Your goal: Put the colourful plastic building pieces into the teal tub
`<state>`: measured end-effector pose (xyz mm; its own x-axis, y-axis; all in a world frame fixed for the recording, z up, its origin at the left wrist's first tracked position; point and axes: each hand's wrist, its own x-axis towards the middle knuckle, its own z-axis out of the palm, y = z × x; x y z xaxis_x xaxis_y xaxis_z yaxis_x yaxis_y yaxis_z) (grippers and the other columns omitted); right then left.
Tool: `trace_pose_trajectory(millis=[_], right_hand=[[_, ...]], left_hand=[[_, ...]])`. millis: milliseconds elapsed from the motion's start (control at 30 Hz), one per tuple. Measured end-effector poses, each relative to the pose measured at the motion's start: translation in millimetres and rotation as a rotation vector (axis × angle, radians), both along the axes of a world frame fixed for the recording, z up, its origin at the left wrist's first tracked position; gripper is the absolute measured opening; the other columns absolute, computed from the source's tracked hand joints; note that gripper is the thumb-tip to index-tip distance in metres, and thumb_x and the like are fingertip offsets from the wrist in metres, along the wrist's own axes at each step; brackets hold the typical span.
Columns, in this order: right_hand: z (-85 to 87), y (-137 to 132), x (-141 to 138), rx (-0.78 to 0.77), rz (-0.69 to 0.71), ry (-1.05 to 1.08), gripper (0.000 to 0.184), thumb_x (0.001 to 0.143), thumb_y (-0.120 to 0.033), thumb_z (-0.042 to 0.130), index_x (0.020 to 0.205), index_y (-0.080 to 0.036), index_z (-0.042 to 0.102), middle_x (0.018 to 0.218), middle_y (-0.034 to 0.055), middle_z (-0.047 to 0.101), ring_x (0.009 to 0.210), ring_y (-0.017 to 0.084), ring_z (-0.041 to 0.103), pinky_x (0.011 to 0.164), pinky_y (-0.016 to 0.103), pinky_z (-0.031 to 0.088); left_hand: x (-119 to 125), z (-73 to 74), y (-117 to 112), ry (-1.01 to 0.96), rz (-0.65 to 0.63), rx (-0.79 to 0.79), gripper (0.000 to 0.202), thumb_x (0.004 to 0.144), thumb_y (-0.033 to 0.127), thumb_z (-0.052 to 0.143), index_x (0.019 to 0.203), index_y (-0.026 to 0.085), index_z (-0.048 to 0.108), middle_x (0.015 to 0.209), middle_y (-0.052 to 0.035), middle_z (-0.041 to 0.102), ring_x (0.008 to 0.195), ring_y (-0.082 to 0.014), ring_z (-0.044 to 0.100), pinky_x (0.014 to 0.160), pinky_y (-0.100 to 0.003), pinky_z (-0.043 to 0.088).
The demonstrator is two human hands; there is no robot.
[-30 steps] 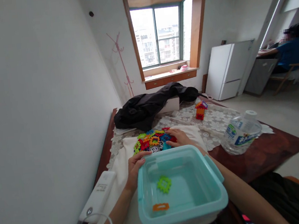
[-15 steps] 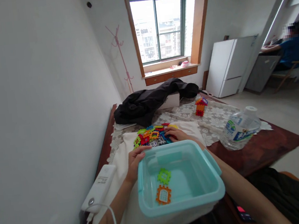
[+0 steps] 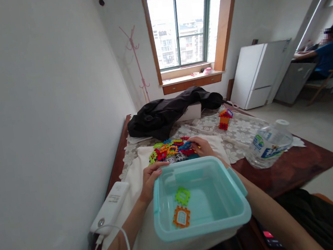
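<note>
Head view: the left hand (image 3: 151, 179) grips the far left corner of the pale teal tub (image 3: 202, 225), fingers curled over the rim, seemingly to keep it steady and tipped toward the person at the near edge of the counter (image 3: 283, 176). Inside it lie a green tile (image 3: 182, 195) and an orange tile (image 3: 181, 216). Just beyond the tub, the right hand (image 3: 202, 147) reaches into the heap of coloured tiles (image 3: 171, 150) on the white cloth (image 3: 136, 172), fingers pinched around a blue piece (image 3: 186, 145), which is lifted a little off the heap. A white power bank (image 3: 111, 207) lies left of the left hand; a clear water bottle (image 3: 269, 143) lies well to the right of the right hand. Compared with half a second ago, the right hand has closed on the blue piece and risen slightly; the tub and both tiles inside sit as they did.
</note>
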<state>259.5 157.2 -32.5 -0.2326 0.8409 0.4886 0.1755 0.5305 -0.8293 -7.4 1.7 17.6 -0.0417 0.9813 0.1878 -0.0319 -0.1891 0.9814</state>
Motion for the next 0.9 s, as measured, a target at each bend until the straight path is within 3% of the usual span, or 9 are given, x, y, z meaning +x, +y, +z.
trace_pose_trajectory(millis=[100,233,433,533,600,667,733,800,900], right_hand=[[-6.1,8.9,-3.8,-0.190,-0.097,0.282,0.036,0.081,-0.049,0.071,0.105,-0.023,0.071,0.102,0.0072,0.078,0.096,0.027,0.069,0.094,0.046,0.057],[-7.0,16.8,-9.2,-0.377,-0.056,0.619,0.048,0.065,-0.054,0.082,0.100,-0.025,0.065,0.100,0.0052,0.076,0.093,0.026,0.072,0.084,0.042,0.062],[15.4,-1.4,-1.7,-0.346,0.112,0.723,0.047,0.070,-0.047,0.087,0.106,-0.029,0.065,0.112,0.0043,0.075,0.099,0.025,0.074,0.083,0.040,0.064],[26.5,-17.1,3.8,-0.382,0.341,0.569,0.054,0.074,-0.056,0.086,0.117,-0.028,0.068,0.117,0.0070,0.076,0.100,0.028,0.076,0.084,0.044,0.065],[30.0,-21.2,5.7,-0.395,0.415,0.476,0.054,0.080,-0.066,0.079,0.115,-0.025,0.070,0.111,0.0096,0.077,0.100,0.030,0.076,0.085,0.047,0.064],[30.1,-18.1,7.7,-0.350,0.327,0.415,0.054,0.089,-0.073,0.064,0.107,-0.023,0.073,0.101,0.0101,0.078,0.094,0.029,0.076,0.083,0.045,0.063],[26.5,-10.2,11.8,-0.257,0.182,0.239,0.052,0.094,-0.070,0.058,0.105,-0.022,0.075,0.097,0.0092,0.078,0.089,0.026,0.074,0.083,0.042,0.061],[19.5,-2.1,17.9,-0.132,0.113,-0.075,0.046,0.088,-0.061,0.070,0.112,-0.022,0.078,0.108,0.0096,0.078,0.095,0.027,0.072,0.090,0.043,0.059],[6.5,5.0,24.5,0.000,0.157,-0.434,0.055,0.077,-0.045,0.083,0.129,-0.027,0.076,0.129,0.0105,0.075,0.113,0.033,0.068,0.104,0.048,0.052]], left_hand=[[-0.5,-0.7,0.6,0.002,0.003,0.003,0.034,0.079,0.033,0.069,0.101,0.015,0.087,0.096,-0.0088,0.082,0.084,-0.0232,0.069,0.073,-0.029,0.051],[-0.5,-0.1,0.9,-0.013,-0.012,-0.005,0.033,0.079,0.032,0.069,0.101,0.016,0.087,0.096,-0.0083,0.083,0.084,-0.0221,0.069,0.073,-0.027,0.051],[0.2,3.0,-0.3,-0.008,-0.016,-0.012,0.035,0.078,0.035,0.070,0.101,0.016,0.087,0.093,-0.0087,0.082,0.080,-0.0231,0.069,0.071,-0.029,0.050],[0.7,5.3,-1.2,0.024,0.004,0.005,0.035,0.078,0.035,0.069,0.100,0.016,0.087,0.095,-0.0090,0.082,0.085,-0.0248,0.070,0.074,-0.030,0.051],[0.9,6.2,-1.3,0.044,0.014,0.011,0.034,0.078,0.034,0.068,0.099,0.016,0.088,0.096,-0.0091,0.082,0.086,-0.0253,0.070,0.075,-0.031,0.052],[0.8,5.6,-0.7,0.038,0.007,0.008,0.035,0.078,0.034,0.068,0.100,0.016,0.088,0.094,-0.0089,0.082,0.085,-0.0250,0.070,0.074,-0.031,0.052],[0.1,3.6,0.4,0.020,-0.007,0.009,0.035,0.078,0.034,0.068,0.100,0.016,0.088,0.095,-0.0086,0.082,0.085,-0.0249,0.070,0.074,-0.031,0.052],[-1.0,0.6,1.6,0.012,-0.015,0.014,0.034,0.078,0.034,0.068,0.100,0.017,0.088,0.098,-0.0082,0.082,0.088,-0.0249,0.070,0.076,-0.030,0.052],[-2.6,-2.9,2.3,0.022,-0.013,0.015,0.033,0.080,0.034,0.068,0.101,0.017,0.087,0.099,-0.0080,0.082,0.089,-0.0243,0.070,0.077,-0.029,0.051]])
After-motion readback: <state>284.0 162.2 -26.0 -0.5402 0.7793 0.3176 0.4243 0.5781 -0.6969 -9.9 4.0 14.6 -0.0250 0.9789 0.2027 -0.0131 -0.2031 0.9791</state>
